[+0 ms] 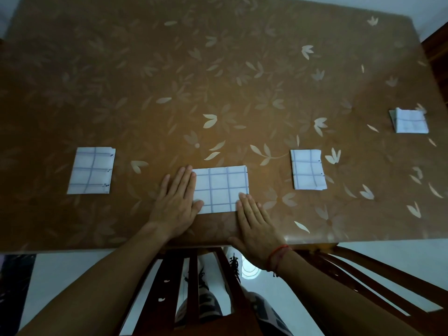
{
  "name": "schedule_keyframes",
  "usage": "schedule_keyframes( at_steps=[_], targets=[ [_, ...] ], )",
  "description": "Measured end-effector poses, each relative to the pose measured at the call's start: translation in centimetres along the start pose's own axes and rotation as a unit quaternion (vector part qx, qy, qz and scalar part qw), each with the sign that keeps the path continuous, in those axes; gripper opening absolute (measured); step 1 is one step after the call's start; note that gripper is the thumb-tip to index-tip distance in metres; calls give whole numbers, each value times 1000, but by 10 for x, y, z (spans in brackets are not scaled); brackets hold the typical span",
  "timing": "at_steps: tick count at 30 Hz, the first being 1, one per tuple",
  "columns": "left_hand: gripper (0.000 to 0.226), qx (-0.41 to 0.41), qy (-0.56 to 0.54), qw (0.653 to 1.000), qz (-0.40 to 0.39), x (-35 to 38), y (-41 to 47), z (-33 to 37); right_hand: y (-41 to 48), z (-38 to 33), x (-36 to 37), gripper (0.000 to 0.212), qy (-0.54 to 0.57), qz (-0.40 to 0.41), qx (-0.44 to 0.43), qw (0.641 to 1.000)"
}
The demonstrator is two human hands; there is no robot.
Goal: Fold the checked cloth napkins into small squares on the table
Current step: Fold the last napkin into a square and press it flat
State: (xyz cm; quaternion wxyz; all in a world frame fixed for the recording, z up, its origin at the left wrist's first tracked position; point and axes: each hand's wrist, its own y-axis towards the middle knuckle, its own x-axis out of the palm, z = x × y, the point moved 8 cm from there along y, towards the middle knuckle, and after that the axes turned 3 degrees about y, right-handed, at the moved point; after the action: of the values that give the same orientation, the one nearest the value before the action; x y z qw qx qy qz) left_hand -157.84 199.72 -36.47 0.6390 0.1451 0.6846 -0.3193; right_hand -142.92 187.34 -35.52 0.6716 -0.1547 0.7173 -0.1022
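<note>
centre napkin [220,189]: folded to a rectangle, long axis left to right, parallel with the near table edge; lies flat, close to that edge, straight ahead of the person
left hand [177,202]: flat, fingers straight and together, pointing away; fingers lie along the napkin's left short edge, thumb pressed on its near left corner
right hand [257,236]: flat, fingers straight, only the fingertips on the napkin's near right corner; palm rests on bare table by the edge; hands apart, one at each end of the cloth
left napkin [91,170]: folded smaller, long axis pointing away from the person, leaning slightly right; well apart from the centre one
right napkin [308,169]: near square, layered edges showing at its right side
far-right napkin [409,120]: smallest, further back near the table's right edge, layers fanned at its left
table [218,69]: brown, glossy cover with pale leaf and flower print
room: pale shiny floor [60,275]; dark wooden chair [191,287] pushed against the near edge, second chair [378,275] to the right
wrist: red thread [278,255] on the right wrist
hard to make out: shoes [206,289] seen only in strips between the chair slats; dim light; both forearms cut off by the bottom of the view
</note>
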Motion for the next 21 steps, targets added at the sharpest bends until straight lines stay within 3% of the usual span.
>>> schedule_keyframes(
  at_steps=[3, 9, 11, 14, 18, 21],
  targets=[
    [74, -1, -15, 1000, -6, -3, 2, 0, 0, 0, -7, 80, 12, 22, 2, 1000],
    [78, -9, -47, 999, 3, -12, 4, 2, 40, 18, -63, 47, 80, 107, 27, 991],
    [77, -14, -48, 999, 4, -11, 3, 1, 64, 29, -74, 38, 114, 98, 41, 988],
    [74, -18, -62, 998, -5, -11, 3, 0, 99, 36, -87, 41, 131, 93, 30, 987],
    [74, -19, -76, 997, -15, -12, 2, 0, 129, 42, -85, 42, 159, 25, 39, 986],
    [75, -22, -81, 996, -17, -10, 2, -1, 140, 43, -89, 34, 175, 14, 25, 984]
  ],
)
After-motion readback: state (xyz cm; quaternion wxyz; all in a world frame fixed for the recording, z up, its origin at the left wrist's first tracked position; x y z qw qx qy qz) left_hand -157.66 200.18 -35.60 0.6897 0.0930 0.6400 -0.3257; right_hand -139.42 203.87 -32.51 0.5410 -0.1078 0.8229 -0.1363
